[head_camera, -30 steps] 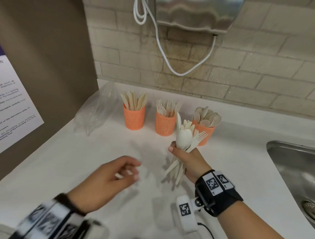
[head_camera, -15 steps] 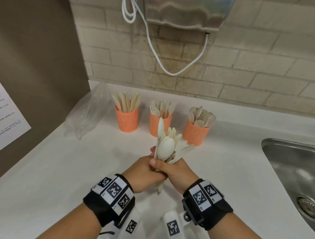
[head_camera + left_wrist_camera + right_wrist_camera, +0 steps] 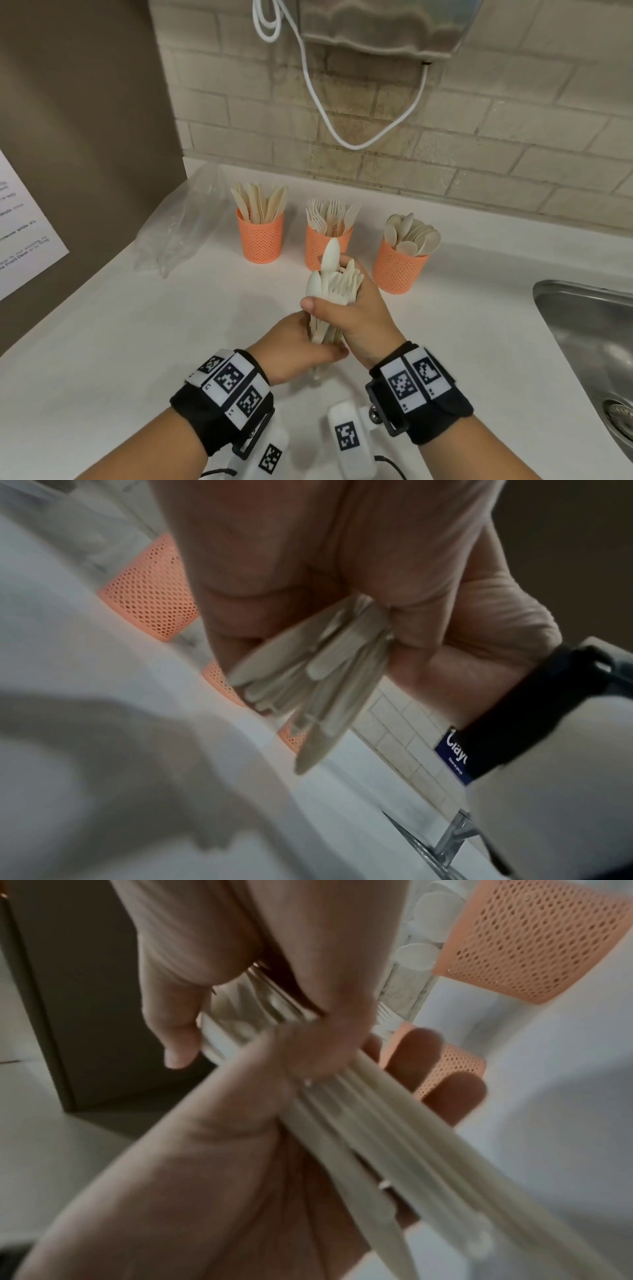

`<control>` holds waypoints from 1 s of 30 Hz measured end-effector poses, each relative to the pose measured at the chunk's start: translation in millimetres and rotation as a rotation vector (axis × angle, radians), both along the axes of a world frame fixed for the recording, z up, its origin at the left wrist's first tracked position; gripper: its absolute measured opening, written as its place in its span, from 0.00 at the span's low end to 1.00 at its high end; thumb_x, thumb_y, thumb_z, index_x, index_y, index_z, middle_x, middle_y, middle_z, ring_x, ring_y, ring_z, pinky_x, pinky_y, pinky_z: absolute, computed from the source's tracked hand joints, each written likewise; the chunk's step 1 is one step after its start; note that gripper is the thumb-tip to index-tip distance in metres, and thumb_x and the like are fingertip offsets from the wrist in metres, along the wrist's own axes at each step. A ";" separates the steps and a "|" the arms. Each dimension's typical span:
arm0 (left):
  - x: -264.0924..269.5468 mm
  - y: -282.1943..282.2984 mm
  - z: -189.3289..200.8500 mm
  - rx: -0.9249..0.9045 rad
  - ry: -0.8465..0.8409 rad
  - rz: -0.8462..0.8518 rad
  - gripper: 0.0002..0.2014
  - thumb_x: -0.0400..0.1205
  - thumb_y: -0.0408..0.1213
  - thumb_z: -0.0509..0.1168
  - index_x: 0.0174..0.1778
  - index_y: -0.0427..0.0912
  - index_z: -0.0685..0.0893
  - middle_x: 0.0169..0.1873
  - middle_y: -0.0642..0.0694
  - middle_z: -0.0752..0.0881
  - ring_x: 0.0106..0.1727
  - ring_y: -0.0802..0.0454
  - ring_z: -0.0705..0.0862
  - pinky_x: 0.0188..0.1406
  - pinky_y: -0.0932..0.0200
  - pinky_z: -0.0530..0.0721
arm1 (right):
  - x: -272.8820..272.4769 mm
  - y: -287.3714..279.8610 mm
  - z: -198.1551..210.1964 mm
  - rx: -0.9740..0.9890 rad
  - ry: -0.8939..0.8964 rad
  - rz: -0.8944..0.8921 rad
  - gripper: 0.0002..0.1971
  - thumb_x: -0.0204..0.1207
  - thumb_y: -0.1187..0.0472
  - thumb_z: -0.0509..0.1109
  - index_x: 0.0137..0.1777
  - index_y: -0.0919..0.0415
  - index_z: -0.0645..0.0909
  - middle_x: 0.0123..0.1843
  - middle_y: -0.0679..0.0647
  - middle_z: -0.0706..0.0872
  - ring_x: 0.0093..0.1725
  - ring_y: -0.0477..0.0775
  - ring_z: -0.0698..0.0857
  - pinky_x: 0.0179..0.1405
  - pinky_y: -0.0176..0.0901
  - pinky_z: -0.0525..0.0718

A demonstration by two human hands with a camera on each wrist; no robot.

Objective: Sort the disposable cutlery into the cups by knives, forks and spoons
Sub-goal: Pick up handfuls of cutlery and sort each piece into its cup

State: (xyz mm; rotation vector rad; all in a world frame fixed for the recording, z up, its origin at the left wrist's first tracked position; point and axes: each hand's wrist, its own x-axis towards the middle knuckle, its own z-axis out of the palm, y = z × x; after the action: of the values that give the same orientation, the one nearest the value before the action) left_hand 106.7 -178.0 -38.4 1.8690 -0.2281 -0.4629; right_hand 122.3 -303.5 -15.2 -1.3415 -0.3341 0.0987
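The white tabletop (image 3: 102, 335) fills the head view, with a steel sink (image 3: 589, 329) at 3 o'clock and a brick wall behind. A steel dispenser (image 3: 387, 27) hangs on the wall at 12 o'clock, a white cord (image 3: 318, 102) looping under it. A paper notice (image 3: 24, 233) at 9 o'clock carries print too small to read. A crumpled clear plastic bag (image 3: 178, 222) lies at 10 o'clock, just beside the cups.

Three orange mesh cups stand upright in a row across the back: the knife cup (image 3: 261, 236) on the left, the fork cup (image 3: 327, 245) in the middle, the spoon cup (image 3: 399, 270) on the right, each with its cutlery standing heads up.

At the centre, above the tabletop, both hands hold one mixed cutlery bundle (image 3: 334, 291). Its long axis runs near upright, heads toward the cups at 12 o'clock, handles down at 6 o'clock. The right hand (image 3: 363, 318) has fingers and thumb wrapped round the upper part; the left hand (image 3: 301, 346) cups the handles lower down, fingers curled about them.

In the left wrist view a blue label (image 3: 453, 753) reads "Clay", the rest hidden.
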 end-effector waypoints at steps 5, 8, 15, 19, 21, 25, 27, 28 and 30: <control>-0.9 -7.5 -4.9 0.047 -0.130 0.124 0.23 0.64 0.42 0.68 0.56 0.56 0.81 0.51 0.53 0.88 0.55 0.56 0.85 0.60 0.50 0.84 | -8.1 6.8 -8.7 -0.089 -0.100 -0.117 0.26 0.60 0.68 0.77 0.59 0.61 0.73 0.47 0.50 0.81 0.45 0.37 0.82 0.47 0.31 0.81; 0.6 -10.4 -5.4 0.084 -0.177 0.121 0.16 0.68 0.42 0.65 0.51 0.63 0.78 0.50 0.56 0.86 0.56 0.56 0.84 0.61 0.53 0.83 | -9.5 6.8 -20.7 -0.120 -0.060 -0.104 0.31 0.60 0.69 0.79 0.63 0.55 0.71 0.55 0.50 0.83 0.51 0.40 0.83 0.54 0.37 0.82; 3.0 -13.3 -17.0 0.099 -0.106 0.146 0.16 0.66 0.44 0.62 0.50 0.58 0.80 0.48 0.50 0.88 0.53 0.55 0.85 0.60 0.47 0.84 | -8.0 5.0 -37.6 -0.129 -0.005 -0.135 0.23 0.66 0.75 0.77 0.56 0.59 0.75 0.48 0.52 0.85 0.48 0.41 0.84 0.52 0.37 0.82; 3.3 -19.4 -15.1 -0.055 -0.083 0.157 0.19 0.72 0.49 0.59 0.59 0.54 0.79 0.53 0.49 0.84 0.59 0.56 0.82 0.68 0.48 0.78 | -7.4 2.3 -31.1 -0.188 0.016 -0.089 0.22 0.68 0.69 0.79 0.59 0.57 0.76 0.50 0.45 0.86 0.50 0.39 0.85 0.51 0.35 0.82; 2.7 -18.0 -10.8 -0.124 -0.036 0.131 0.21 0.73 0.48 0.59 0.61 0.48 0.80 0.55 0.49 0.84 0.61 0.57 0.80 0.67 0.52 0.77 | -6.4 -5.1 -28.1 -0.241 0.020 -0.020 0.27 0.68 0.62 0.80 0.65 0.49 0.75 0.56 0.43 0.86 0.57 0.38 0.84 0.56 0.34 0.82; 2.5 -1.9 -7.7 -0.260 0.083 0.129 0.13 0.74 0.38 0.64 0.51 0.39 0.85 0.51 0.34 0.88 0.54 0.41 0.87 0.59 0.44 0.85 | -8.9 -16.6 -27.7 -0.317 0.019 0.067 0.22 0.76 0.54 0.70 0.71 0.49 0.76 0.57 0.50 0.87 0.50 0.43 0.86 0.48 0.42 0.85; 0.7 1.2 -9.8 -0.317 0.119 0.143 0.14 0.74 0.36 0.65 0.54 0.36 0.85 0.48 0.32 0.88 0.48 0.43 0.88 0.55 0.46 0.86 | -10.6 -18.4 -29.7 -0.302 0.032 0.027 0.16 0.83 0.60 0.65 0.69 0.55 0.79 0.51 0.55 0.86 0.36 0.42 0.82 0.36 0.37 0.81; -0.3 1.8 -12.2 -0.336 0.131 0.148 0.13 0.75 0.35 0.66 0.55 0.38 0.85 0.45 0.35 0.89 0.45 0.47 0.88 0.51 0.51 0.87 | -10.9 -19.0 -31.0 -0.323 0.034 -0.016 0.14 0.83 0.62 0.63 0.66 0.57 0.81 0.51 0.56 0.85 0.34 0.41 0.81 0.35 0.35 0.80; -2.6 1.0 -15.2 -0.381 0.177 0.169 0.09 0.80 0.30 0.65 0.54 0.39 0.85 0.43 0.39 0.89 0.41 0.50 0.88 0.45 0.56 0.87 | -10.4 -19.9 -35.7 -0.394 0.033 -0.110 0.10 0.82 0.65 0.65 0.59 0.57 0.84 0.50 0.53 0.85 0.38 0.41 0.81 0.38 0.33 0.81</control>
State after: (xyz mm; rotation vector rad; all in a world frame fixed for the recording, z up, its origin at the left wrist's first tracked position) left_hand 104.1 -177.0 -53.6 1.4521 -0.0342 -0.4325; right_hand 111.9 -323.5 -50.9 -1.7435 -0.2183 0.0981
